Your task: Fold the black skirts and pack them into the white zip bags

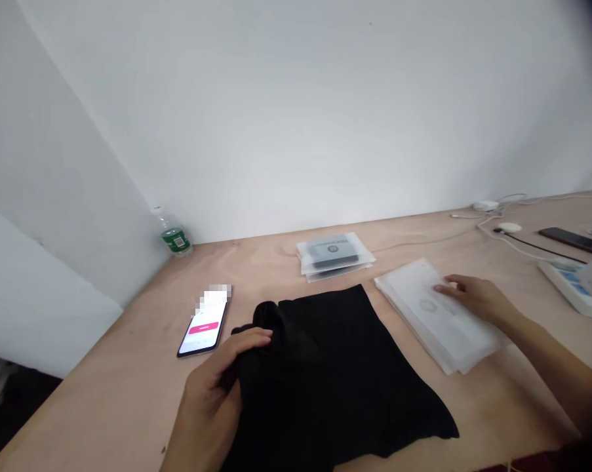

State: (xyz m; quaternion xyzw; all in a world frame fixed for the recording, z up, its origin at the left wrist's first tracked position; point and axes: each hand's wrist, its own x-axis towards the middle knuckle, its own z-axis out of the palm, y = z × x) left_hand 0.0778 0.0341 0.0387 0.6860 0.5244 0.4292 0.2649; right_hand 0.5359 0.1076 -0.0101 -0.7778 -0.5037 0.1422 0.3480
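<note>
A black piece of fabric [335, 367], perhaps a garment, lies spread on the table in front of me. My left hand [221, 373] is closed on its left edge, where the cloth is bunched up into a fold. To the right of the fabric is a stack of frosted plastic bags [423, 314] with a faint round print. My right hand [473, 298] reaches over the stack's right edge, fingers bent and closed on the top bag; some fingertips are hidden.
Frosted packets [332, 255] holding something dark lie near the wall. A lit phone [204, 321] is at left, and a green-labelled bottle [175, 239] stands in the corner. At right are a power strip [575, 288], a dark phone-like device [578, 241] and loose white cables [492, 229].
</note>
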